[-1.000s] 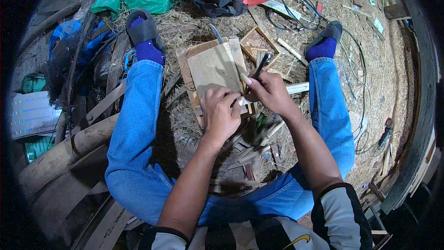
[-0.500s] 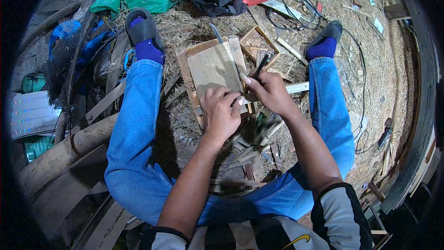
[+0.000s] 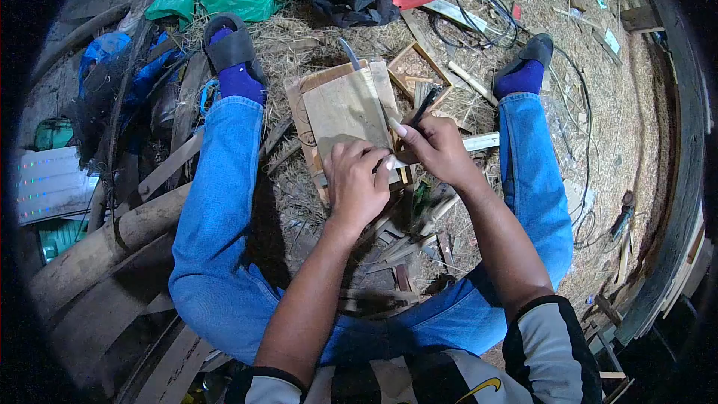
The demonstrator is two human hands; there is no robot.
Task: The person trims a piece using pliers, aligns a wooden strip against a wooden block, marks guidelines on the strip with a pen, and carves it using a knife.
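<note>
A wooden board (image 3: 344, 108) is lying at twelve o'clock from the left hand (image 3: 357, 176), whose grip I cannot tell; a black pen-like tool (image 3: 428, 101) is slanting toward one o'clock, the right hand (image 3: 442, 148) grasping it

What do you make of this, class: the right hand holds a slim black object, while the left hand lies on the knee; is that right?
Not the knee: the left hand lies at the near end of the wooden panel, as the head view shows. The right hand does hold a slim black object.
</note>
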